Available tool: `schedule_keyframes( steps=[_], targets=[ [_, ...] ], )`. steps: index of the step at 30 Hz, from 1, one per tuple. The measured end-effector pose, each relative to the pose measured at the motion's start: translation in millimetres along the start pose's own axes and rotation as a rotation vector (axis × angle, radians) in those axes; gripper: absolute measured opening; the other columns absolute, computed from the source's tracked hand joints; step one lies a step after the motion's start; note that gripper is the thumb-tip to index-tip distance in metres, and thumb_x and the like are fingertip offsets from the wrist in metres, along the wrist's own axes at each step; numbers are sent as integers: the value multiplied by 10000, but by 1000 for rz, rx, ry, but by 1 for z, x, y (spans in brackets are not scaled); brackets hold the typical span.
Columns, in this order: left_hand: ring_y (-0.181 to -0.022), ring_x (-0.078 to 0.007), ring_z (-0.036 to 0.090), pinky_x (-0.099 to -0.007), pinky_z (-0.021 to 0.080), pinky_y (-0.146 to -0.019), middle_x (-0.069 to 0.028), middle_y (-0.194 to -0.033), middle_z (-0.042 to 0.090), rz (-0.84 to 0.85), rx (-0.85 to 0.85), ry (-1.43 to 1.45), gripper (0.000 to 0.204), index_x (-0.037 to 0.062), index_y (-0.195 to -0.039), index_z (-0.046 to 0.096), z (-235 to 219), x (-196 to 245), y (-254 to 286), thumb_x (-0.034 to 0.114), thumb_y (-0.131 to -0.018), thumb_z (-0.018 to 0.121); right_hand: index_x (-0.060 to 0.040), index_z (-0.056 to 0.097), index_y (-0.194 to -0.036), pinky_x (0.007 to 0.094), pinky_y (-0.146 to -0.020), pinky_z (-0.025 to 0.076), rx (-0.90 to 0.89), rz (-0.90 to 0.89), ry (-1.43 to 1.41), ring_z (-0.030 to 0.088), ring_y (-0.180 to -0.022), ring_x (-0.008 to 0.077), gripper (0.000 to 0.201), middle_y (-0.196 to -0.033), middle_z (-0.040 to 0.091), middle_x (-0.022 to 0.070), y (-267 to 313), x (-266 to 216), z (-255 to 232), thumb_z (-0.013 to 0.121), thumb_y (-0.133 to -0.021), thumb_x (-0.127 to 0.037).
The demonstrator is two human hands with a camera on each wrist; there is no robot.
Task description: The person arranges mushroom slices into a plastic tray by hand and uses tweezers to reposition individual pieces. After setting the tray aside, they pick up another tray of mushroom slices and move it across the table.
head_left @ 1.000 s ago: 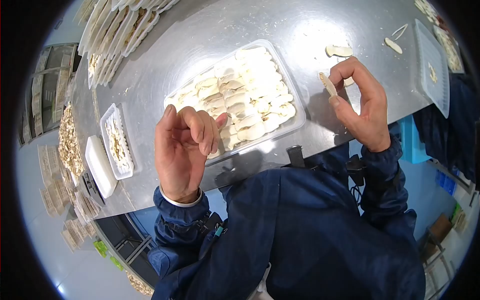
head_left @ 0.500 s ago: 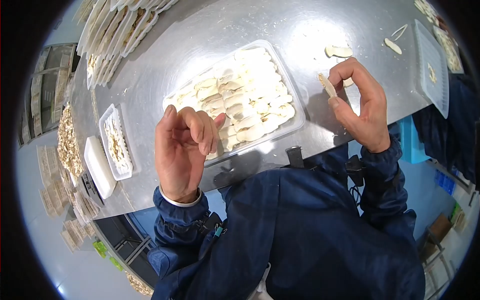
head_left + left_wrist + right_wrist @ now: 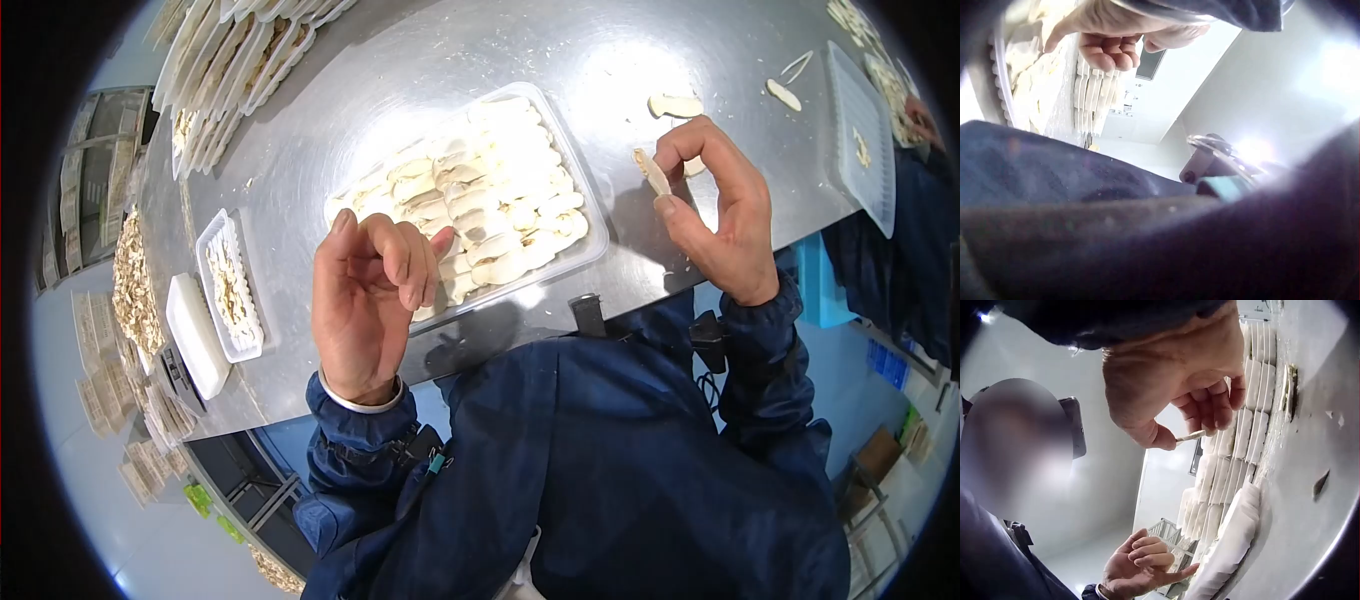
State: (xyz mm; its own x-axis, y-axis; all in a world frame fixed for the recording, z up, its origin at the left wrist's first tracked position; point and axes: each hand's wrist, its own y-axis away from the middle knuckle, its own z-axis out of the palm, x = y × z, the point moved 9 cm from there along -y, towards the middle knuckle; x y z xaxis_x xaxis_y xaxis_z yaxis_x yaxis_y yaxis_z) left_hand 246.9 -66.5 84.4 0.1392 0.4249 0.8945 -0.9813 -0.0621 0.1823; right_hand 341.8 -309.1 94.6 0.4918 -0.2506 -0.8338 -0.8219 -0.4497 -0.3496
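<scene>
My right hand [image 3: 730,220] pinches a thin, pale mushroom slice [image 3: 650,170] between thumb and fingertips, above the steel table. In the right wrist view the slice [image 3: 1191,435] shows edge-on, its other fingers curled behind. To the left, a clear plastic tray [image 3: 604,232] holds overlapping rows of mushroom slices [image 3: 500,262]. My left hand [image 3: 365,300] hovers over its near left corner, palm up, fingers loosely bent and holding nothing. Its little finger points toward the slices, as the left wrist view also shows [image 3: 1063,28]. Beyond my right hand lies a loose slice [image 3: 676,105]; another [image 3: 695,166] is partly hidden by the fingers.
Stacked filled trays [image 3: 235,70] stand at the back left. A small white tray [image 3: 258,300] with pale pieces and a white block-like tray [image 3: 195,335] lie left. At right are a shallow tray [image 3: 850,120], a slice [image 3: 784,95] and another person's hand [image 3: 921,120].
Both hands keep nearly the same pose, the right still pinching the slice. Another person's hand has come into view at the far right.
</scene>
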Motion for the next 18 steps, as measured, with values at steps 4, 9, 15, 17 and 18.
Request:
schedule_keyframes(
  steps=[4, 9, 15, 17, 18],
  targets=[
    [-572, -157, 436, -426, 415, -972, -24, -558, 462, 2, -7, 1, 509, 109, -678, 450, 1, 1, 0, 374, -1065, 254, -25, 587, -875, 313, -698, 447, -17, 28, 8, 540, -745, 190, 197, -807, 557, 80, -2, -4, 4, 670, -708, -88],
    [-571, -157, 434, -438, 408, -988, -22, -560, 461, 2, -14, 3, 503, 112, -679, 446, -1, 0, 0, 377, -1063, 257, -21, 559, -879, 369, -769, 427, -123, -196, 258, 555, -791, 259, 215, -829, 542, 118, -7, -31, 21, 676, -708, -75],
    [-566, -157, 427, -466, 388, -1026, -20, -564, 447, 54, 45, -30, 507, 118, -674, 426, -9, 14, 16, 392, -1064, 253, -9, 535, -912, 415, -878, 432, -266, -441, 419, 562, -896, 288, 234, -913, 529, 126, -11, -50, 62, 664, -724, -60],
    [-562, -156, 423, -473, 379, -1042, -20, -564, 441, 113, 75, -66, 510, 118, -671, 420, -20, 23, 28, 396, -1064, 251, -12, 537, -906, 416, -908, 434, -280, -458, 436, 558, -919, 279, 217, -929, 521, 118, -13, -51, 72, 661, -734, -59],
    [-549, -146, 341, -494, 345, -1094, -11, -560, 367, 131, 120, -114, 484, 131, -673, 350, -25, 29, 36, 381, -1072, 242, -12, 538, -906, 415, -908, 435, -293, -466, 448, 558, -926, 276, 216, -929, 520, 116, -15, -51, 77, 662, -735, -60]
  ],
)
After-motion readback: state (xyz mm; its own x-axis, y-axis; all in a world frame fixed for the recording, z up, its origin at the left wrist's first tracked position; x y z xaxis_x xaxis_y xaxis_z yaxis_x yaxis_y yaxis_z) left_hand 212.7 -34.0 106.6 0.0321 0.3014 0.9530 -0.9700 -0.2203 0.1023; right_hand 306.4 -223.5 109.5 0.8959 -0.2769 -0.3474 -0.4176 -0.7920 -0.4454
